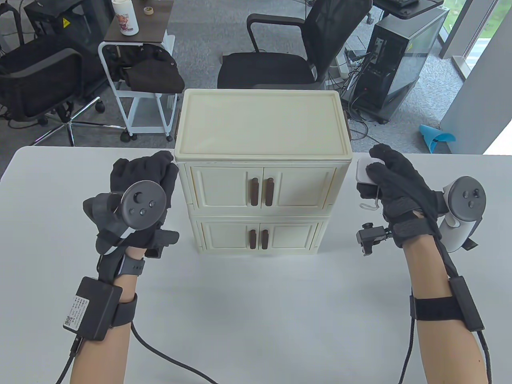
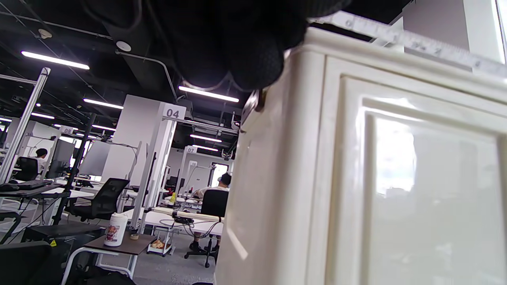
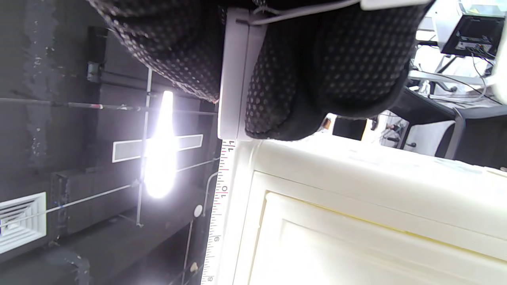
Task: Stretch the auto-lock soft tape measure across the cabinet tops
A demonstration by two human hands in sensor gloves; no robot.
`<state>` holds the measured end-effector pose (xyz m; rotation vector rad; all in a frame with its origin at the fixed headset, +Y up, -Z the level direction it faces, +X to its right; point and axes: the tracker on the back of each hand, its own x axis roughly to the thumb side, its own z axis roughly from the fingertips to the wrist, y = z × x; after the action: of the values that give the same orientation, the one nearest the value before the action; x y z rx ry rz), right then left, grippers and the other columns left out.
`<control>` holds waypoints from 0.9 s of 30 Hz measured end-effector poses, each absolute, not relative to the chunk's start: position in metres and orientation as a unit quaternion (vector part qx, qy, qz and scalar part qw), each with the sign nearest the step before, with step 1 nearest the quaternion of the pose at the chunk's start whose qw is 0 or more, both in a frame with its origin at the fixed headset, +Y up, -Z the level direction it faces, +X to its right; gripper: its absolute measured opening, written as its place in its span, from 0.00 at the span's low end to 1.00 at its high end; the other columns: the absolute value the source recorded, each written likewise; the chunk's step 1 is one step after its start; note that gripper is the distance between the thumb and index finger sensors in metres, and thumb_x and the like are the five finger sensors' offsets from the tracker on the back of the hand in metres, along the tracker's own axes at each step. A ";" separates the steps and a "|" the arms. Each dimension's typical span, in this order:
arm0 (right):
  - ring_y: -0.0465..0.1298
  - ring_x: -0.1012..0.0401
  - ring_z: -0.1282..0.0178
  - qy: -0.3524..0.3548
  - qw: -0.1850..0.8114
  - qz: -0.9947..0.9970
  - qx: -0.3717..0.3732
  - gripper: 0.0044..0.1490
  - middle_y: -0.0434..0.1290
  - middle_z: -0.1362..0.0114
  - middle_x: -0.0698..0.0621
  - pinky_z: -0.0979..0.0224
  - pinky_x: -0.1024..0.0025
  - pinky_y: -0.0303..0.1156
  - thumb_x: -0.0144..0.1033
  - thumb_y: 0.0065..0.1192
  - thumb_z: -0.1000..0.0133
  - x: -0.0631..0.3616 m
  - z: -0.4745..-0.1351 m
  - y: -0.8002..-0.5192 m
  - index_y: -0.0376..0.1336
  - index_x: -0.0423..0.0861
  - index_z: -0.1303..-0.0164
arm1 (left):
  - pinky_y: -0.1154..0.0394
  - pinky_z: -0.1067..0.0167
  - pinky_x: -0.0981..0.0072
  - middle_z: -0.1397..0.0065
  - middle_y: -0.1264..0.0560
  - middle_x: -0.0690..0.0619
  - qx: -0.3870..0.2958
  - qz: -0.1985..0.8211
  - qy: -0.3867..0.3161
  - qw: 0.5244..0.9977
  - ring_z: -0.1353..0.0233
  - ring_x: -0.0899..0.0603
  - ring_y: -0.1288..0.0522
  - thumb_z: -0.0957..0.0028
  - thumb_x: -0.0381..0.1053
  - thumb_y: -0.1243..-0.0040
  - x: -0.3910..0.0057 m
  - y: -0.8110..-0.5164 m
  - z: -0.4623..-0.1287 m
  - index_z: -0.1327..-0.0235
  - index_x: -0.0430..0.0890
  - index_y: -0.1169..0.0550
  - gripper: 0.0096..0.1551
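Observation:
A cream two-tier cabinet (image 1: 262, 132) stands on the white table (image 1: 256, 304). My left hand (image 1: 168, 164) presses the tape's end at the cabinet's top front left corner. My right hand (image 1: 374, 166) grips the white tape measure case (image 1: 363, 171) at the top front right corner. The white tape (image 2: 416, 41) runs along the cabinet's top front edge in the left wrist view, starting under my gloved fingers (image 2: 237, 51). In the right wrist view the tape (image 3: 222, 186) comes out of the case (image 3: 235, 79) and shows marks 8 to 11 beside the cabinet (image 3: 356, 206).
Behind the table stand a black office chair (image 1: 288, 52), a white cart with a dark bag (image 1: 140, 80) and a computer tower (image 1: 404, 52). A white bottle (image 1: 125, 18) stands on the cart's top. The table's near half is bare white surface.

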<state>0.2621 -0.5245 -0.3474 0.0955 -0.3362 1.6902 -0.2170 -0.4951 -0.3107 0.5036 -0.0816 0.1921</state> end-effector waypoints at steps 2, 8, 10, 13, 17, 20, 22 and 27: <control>0.86 0.53 0.55 -0.152 0.643 0.749 0.052 0.30 0.80 0.40 0.37 0.51 0.54 0.83 0.36 0.72 0.40 0.261 -0.343 -0.522 0.65 0.41 0.29 | 0.36 0.23 0.33 0.31 0.22 0.61 0.252 0.093 -0.047 0.962 0.25 0.46 0.23 0.33 0.58 0.55 -0.217 -0.497 -0.305 0.29 0.51 0.30 0.24; 0.85 0.53 0.54 -0.140 0.627 0.762 0.083 0.30 0.80 0.40 0.37 0.51 0.54 0.83 0.35 0.72 0.40 0.250 -0.329 -0.527 0.65 0.41 0.29 | 0.36 0.23 0.33 0.31 0.22 0.61 0.250 0.092 -0.074 0.961 0.25 0.46 0.22 0.33 0.58 0.55 -0.210 -0.510 -0.289 0.29 0.51 0.30 0.24; 0.85 0.53 0.54 -0.131 0.621 0.767 0.092 0.30 0.80 0.40 0.37 0.51 0.53 0.83 0.35 0.72 0.40 0.244 -0.325 -0.532 0.65 0.40 0.30 | 0.36 0.23 0.33 0.31 0.22 0.61 0.249 0.090 -0.083 0.961 0.25 0.46 0.22 0.33 0.58 0.55 -0.207 -0.516 -0.285 0.29 0.51 0.30 0.24; 0.85 0.53 0.54 -0.114 0.615 0.774 0.103 0.29 0.79 0.40 0.36 0.51 0.53 0.83 0.35 0.72 0.40 0.233 -0.321 -0.545 0.65 0.41 0.30 | 0.36 0.23 0.33 0.31 0.22 0.61 0.241 0.093 -0.097 0.961 0.25 0.46 0.22 0.33 0.58 0.55 -0.199 -0.527 -0.280 0.29 0.51 0.30 0.24; 0.85 0.52 0.54 -0.085 0.612 0.779 0.113 0.29 0.79 0.40 0.37 0.51 0.53 0.83 0.35 0.71 0.40 0.216 -0.317 -0.570 0.65 0.41 0.30 | 0.36 0.23 0.33 0.31 0.22 0.61 0.226 0.096 -0.115 0.963 0.25 0.46 0.22 0.33 0.58 0.54 -0.188 -0.549 -0.276 0.29 0.51 0.30 0.24; 0.85 0.52 0.54 -0.065 0.614 0.778 0.116 0.29 0.79 0.40 0.37 0.50 0.53 0.83 0.35 0.71 0.40 0.205 -0.316 -0.590 0.65 0.41 0.30 | 0.36 0.23 0.33 0.31 0.22 0.61 0.213 0.102 -0.128 0.963 0.25 0.46 0.22 0.33 0.58 0.54 -0.181 -0.566 -0.276 0.29 0.51 0.30 0.24; 0.85 0.53 0.54 -0.053 0.617 0.777 0.116 0.29 0.79 0.40 0.37 0.50 0.53 0.82 0.35 0.71 0.40 0.197 -0.315 -0.604 0.65 0.41 0.30 | 0.36 0.23 0.33 0.31 0.22 0.61 0.203 0.106 -0.140 0.963 0.25 0.46 0.22 0.33 0.58 0.54 -0.176 -0.578 -0.276 0.29 0.51 0.30 0.24; 0.85 0.53 0.54 -0.028 0.621 0.775 0.114 0.29 0.79 0.40 0.37 0.50 0.53 0.82 0.35 0.71 0.40 0.183 -0.314 -0.640 0.65 0.41 0.30 | 0.36 0.23 0.33 0.31 0.22 0.61 0.178 0.119 -0.161 0.963 0.24 0.46 0.23 0.34 0.58 0.53 -0.162 -0.609 -0.277 0.30 0.51 0.29 0.24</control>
<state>0.1831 -0.6402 -0.3144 0.2626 -0.0654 1.7809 -0.1619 -0.6086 -0.2768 0.3609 -0.3258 0.2412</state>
